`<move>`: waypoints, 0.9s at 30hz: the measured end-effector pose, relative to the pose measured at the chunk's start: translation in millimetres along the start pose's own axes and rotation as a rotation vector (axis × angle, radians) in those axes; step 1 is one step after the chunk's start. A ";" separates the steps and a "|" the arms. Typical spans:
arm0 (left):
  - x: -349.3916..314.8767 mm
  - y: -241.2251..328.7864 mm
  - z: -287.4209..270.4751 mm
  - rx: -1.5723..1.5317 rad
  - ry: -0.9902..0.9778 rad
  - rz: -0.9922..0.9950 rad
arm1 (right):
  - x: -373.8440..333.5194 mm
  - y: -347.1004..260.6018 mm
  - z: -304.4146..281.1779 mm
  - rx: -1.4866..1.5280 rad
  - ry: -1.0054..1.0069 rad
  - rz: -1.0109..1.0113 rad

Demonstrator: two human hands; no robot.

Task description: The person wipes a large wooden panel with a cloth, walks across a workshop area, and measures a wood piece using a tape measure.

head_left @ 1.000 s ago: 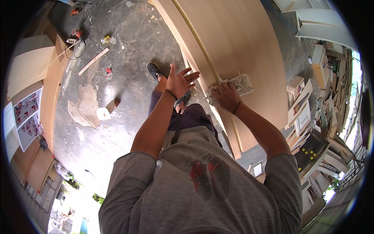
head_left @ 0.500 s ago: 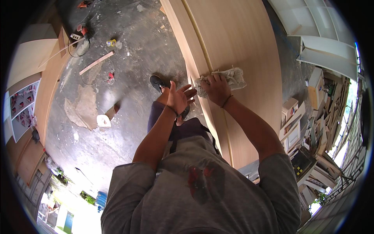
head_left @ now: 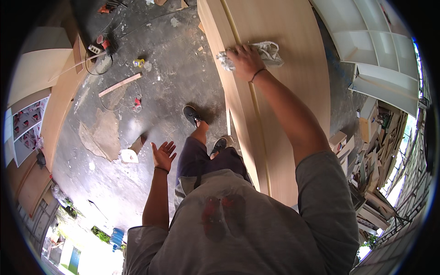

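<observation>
My right hand [head_left: 247, 63] grips a crumpled whitish cloth [head_left: 271, 53] and presses it on a long, pale wooden panel [head_left: 293, 105]. The cloth lies across a narrow groove [head_left: 259, 128] that runs lengthwise near the panel's left edge, and part of it hangs at that edge. Some of the cloth is hidden under my fingers. Over the floor to the left of my legs, my left hand [head_left: 163, 156] is held out in the air, fingers spread and nothing in it.
White shelving [head_left: 366, 41] stands at the far right, above a heap of wood offcuts [head_left: 378, 146]. On the concrete floor [head_left: 169, 64] lie a thin wood strip [head_left: 120, 85], a yellow object [head_left: 138, 63], a power strip [head_left: 95, 49] and a tape roll [head_left: 129, 156]. Boards line the left side.
My right hand has slid the cloth farther along the panel, away from me. My left hand has moved left and back from the panel's edge. My feet have shifted.
</observation>
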State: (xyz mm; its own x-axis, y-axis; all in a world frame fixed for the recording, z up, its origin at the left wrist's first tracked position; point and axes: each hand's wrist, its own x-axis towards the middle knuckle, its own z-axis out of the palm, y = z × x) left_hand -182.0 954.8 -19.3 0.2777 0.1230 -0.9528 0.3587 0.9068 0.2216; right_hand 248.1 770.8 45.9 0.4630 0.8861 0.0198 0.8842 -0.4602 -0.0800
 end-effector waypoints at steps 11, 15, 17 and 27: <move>-32.5 -29.5 -77.3 0.401 0.347 -0.148 | -40.0 -15.9 -13.7 0.033 -0.167 -0.026; -36.6 -38.4 -84.8 0.429 0.443 -0.212 | 1.0 -3.9 -11.3 0.037 -0.091 -0.030; -24.1 -37.2 -97.0 0.392 0.434 -0.138 | 27.8 1.3 -12.5 0.040 -0.062 -0.041; 29.8 142.2 43.3 0.269 0.280 0.067 | 193.8 71.5 -8.7 -0.031 -0.025 -0.054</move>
State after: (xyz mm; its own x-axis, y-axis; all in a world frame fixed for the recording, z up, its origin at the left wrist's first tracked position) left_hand -84.1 1070.0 -7.2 0.0675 0.3175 -0.9458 0.5789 0.7597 0.2963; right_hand 401.6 909.1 52.7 0.4129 0.9108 -0.0015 0.9097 -0.4125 -0.0487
